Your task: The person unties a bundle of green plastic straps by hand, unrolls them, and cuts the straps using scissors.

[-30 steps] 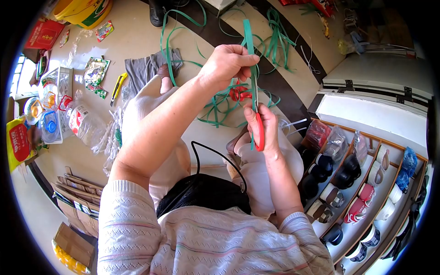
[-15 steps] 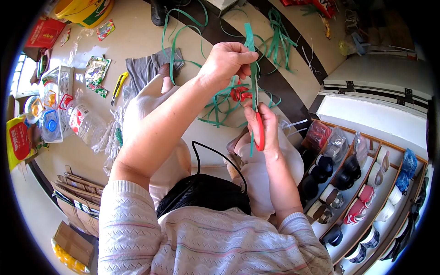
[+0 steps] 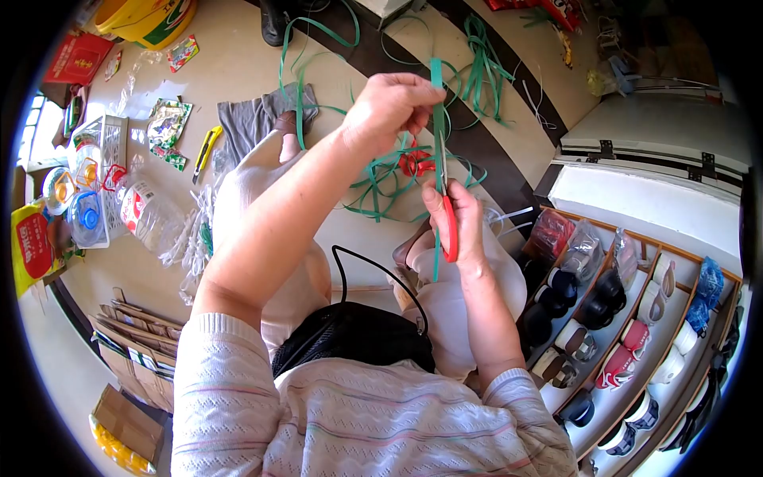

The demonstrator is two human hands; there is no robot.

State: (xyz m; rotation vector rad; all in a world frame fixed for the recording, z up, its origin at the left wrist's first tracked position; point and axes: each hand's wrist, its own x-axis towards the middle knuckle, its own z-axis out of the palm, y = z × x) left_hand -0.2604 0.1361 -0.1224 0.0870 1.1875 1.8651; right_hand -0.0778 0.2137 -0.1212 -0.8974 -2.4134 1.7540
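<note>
A flat green plastic strap [image 3: 438, 119] hangs upright in front of me, pinched near its upper end by the fingers of my left hand [image 3: 393, 110]. My right hand [image 3: 461, 222] grips red-handled scissors [image 3: 450, 226], blades pointing up along the strap. Whether the blades are parted is too fine to tell. The strap's lower end shows below my right thumb. Beyond my hands, a loose tangle of green strapping [image 3: 380, 187] with something red in it lies on the floor.
A bundle of green strap [image 3: 485, 67] lies at the far side. To the left are a yellow utility knife [image 3: 207, 151], a grey cloth [image 3: 248, 119] and a plastic bottle [image 3: 143, 207]. A shoe rack [image 3: 628, 334] stands at right. A black bag [image 3: 350, 338] rests on my lap.
The strap has slid down a little, its top end now lower and nearer my left fingers. My right hand and the scissors have hardly moved.
</note>
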